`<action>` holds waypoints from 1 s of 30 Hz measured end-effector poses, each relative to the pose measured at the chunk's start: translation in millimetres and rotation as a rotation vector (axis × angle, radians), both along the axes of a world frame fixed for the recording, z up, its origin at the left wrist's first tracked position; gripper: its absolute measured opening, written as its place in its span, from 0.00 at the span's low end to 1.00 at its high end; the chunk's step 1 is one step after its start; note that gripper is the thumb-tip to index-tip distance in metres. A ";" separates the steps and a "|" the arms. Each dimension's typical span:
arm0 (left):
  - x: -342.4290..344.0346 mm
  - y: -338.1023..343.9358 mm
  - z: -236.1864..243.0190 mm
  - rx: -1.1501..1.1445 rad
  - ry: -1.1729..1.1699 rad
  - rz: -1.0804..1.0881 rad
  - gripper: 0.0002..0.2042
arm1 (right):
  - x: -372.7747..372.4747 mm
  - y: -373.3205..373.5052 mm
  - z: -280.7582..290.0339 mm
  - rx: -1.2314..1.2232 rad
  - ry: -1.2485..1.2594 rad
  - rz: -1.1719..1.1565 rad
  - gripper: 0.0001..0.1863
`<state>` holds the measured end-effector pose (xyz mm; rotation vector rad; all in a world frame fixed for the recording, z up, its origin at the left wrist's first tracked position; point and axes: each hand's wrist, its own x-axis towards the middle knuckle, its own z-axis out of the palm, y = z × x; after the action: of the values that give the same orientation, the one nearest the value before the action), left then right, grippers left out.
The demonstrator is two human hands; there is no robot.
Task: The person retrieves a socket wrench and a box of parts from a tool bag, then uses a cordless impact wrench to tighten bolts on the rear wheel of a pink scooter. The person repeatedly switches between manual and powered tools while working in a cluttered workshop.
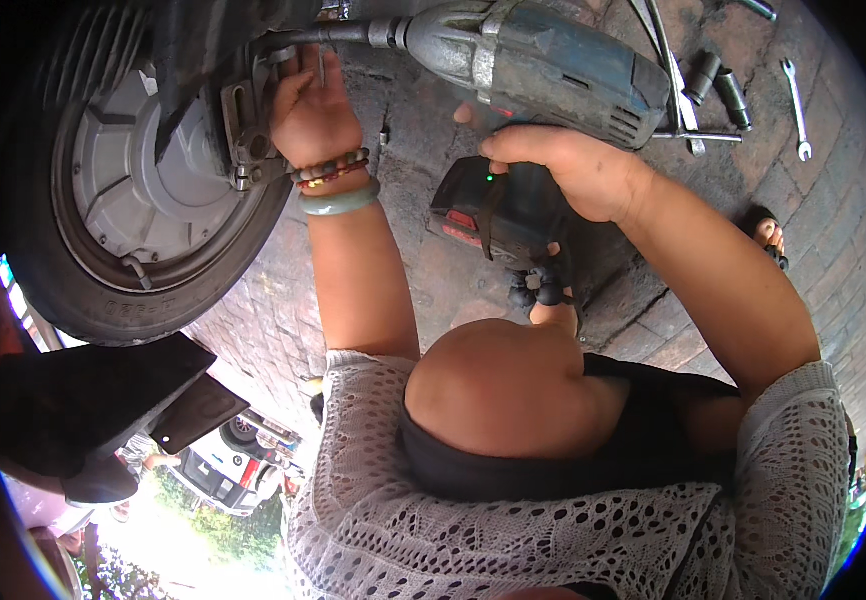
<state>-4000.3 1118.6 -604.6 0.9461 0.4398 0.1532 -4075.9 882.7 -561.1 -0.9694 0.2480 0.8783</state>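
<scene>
My right hand is wrapped round the handle of a grey-blue cordless impact wrench, lying nearly level with its nose pointing left. Below the grip sits its black battery with red accents and a small green light. A long socket shaft runs from the nose to the axle area of a scooter wheel. Under that shaft, beside the metal axle bracket, my left hand is palm up, its fingers stretched towards the shaft. Its fingertips are partly hidden.
On the brick paving at the right lie a combination spanner, two dark sockets and a T-shaped bar. A black mudguard juts in at left. My bent knee is close below the battery. Parked vehicles stand behind.
</scene>
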 end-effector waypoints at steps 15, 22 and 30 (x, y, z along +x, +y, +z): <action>21.5 10.5 -11.6 -0.223 -0.319 -0.195 0.33 | -2.2 2.4 -1.0 0.013 0.026 -0.106 0.16; 20.3 11.1 -9.2 -0.127 -0.292 -0.191 0.32 | -6.6 5.1 -4.0 0.049 0.131 -0.068 0.15; 17.4 13.9 -10.3 -0.102 -0.214 -0.137 0.33 | -9.0 9.2 -4.6 0.081 0.197 -0.078 0.15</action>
<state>-3982.9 1132.6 -614.9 0.8465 0.1825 0.1055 -4084.9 891.9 -565.7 -0.7931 0.4123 0.9059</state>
